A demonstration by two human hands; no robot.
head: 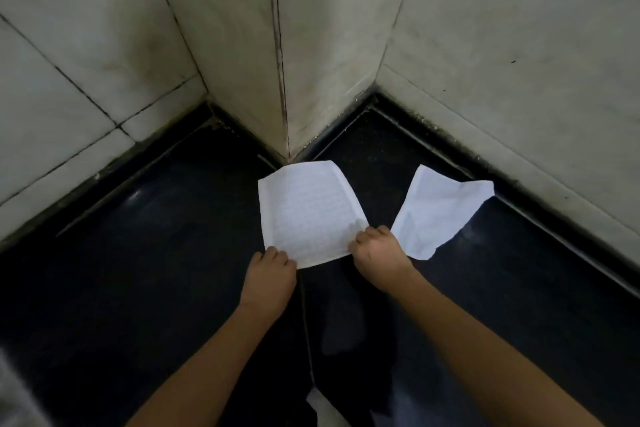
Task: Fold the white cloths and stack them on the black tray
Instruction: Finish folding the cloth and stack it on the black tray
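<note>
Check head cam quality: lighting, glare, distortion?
Head view: dim overall; black surface shows only faint glare at left; held cloth, gripped by left hand and right hand, and second cloth read clearly; wide-angle lens splays the wall joints.

No text, label, brand, number or sign is legible. The white cloth (pixel 308 211) carries faint parallel rows of fine marks across its face, too blurred to tell whether they are weave or print. The second white cloth (pixel 436 211) beside it shows no such marks.
</note>
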